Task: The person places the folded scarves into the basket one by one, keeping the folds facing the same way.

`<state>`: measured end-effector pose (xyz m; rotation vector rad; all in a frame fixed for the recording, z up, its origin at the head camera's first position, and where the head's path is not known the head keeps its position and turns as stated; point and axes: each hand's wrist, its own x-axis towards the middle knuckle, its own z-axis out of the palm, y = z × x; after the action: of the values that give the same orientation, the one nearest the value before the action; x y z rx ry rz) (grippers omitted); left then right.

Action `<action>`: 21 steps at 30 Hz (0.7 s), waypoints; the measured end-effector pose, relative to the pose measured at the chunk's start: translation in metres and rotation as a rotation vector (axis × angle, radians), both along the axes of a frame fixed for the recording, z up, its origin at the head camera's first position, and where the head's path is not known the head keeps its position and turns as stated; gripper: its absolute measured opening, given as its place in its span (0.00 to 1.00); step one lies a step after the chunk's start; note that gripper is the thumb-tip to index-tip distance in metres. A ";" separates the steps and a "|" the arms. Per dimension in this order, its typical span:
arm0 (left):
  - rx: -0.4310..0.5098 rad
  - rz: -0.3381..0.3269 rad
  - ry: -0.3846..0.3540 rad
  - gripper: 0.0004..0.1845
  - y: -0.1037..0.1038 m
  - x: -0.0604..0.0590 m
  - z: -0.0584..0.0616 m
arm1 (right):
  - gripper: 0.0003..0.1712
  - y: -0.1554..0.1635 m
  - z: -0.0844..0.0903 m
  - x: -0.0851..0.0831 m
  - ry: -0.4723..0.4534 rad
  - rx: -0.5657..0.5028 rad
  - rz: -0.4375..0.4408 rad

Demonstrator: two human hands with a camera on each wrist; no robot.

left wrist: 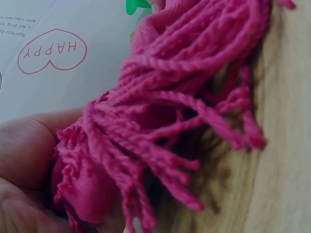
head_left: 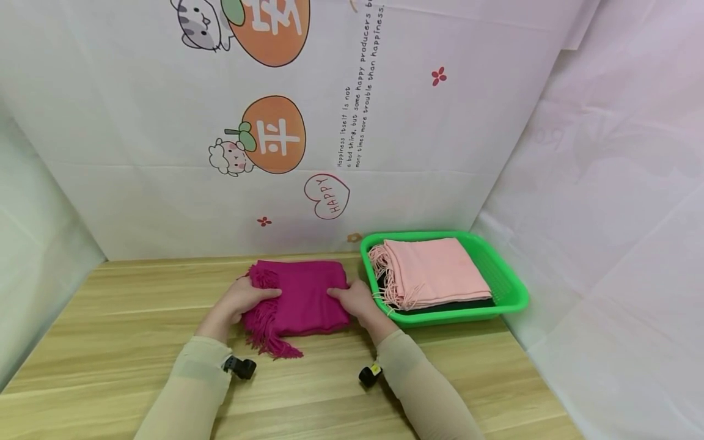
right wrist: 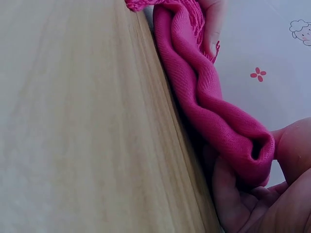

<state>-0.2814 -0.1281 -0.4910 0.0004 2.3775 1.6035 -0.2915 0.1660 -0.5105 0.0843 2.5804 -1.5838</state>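
A folded magenta scarf (head_left: 310, 299) with a twisted fringe (head_left: 269, 327) along its left side lies between my two hands in the head view. My left hand (head_left: 246, 297) grips the fringed edge, thumb on top; the fingers under the cloth are mostly hidden. At the opposite edge my right hand (head_left: 354, 299) holds the folded layers, thumb above. In the right wrist view the fingers (right wrist: 228, 199) curl beneath the scarf (right wrist: 209, 102), close to the tabletop. Loose fringe strands (left wrist: 150, 131) hang beside the left palm in the left wrist view.
Right of the scarf, a green plastic basket (head_left: 508, 293) stands against the back wall. Inside it lies a folded pink fringed scarf (head_left: 434, 269) over something dark (head_left: 462, 304). White printed sheeting (head_left: 396, 134) encloses the wooden table (head_left: 126, 342) at the back and sides.
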 end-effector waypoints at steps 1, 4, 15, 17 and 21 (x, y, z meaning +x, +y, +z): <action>-0.005 -0.002 0.004 0.40 0.000 0.000 0.000 | 0.29 0.000 -0.001 0.000 0.000 -0.007 0.002; -0.025 0.001 0.013 0.43 0.000 -0.002 -0.002 | 0.32 0.001 -0.002 -0.001 -0.009 -0.035 0.003; -0.080 -0.001 0.023 0.53 -0.001 -0.004 -0.003 | 0.31 -0.002 -0.004 0.000 0.018 -0.063 0.000; -0.085 -0.003 0.015 0.54 -0.001 -0.004 -0.003 | 0.30 -0.002 -0.005 0.000 0.022 -0.069 0.004; -0.090 -0.008 0.006 0.55 -0.002 -0.005 -0.002 | 0.30 -0.002 -0.005 0.000 0.036 -0.070 0.012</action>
<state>-0.2863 -0.1304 -0.4934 -0.0023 2.4487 1.4940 -0.2918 0.1636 -0.5160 0.0349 2.5434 -1.6850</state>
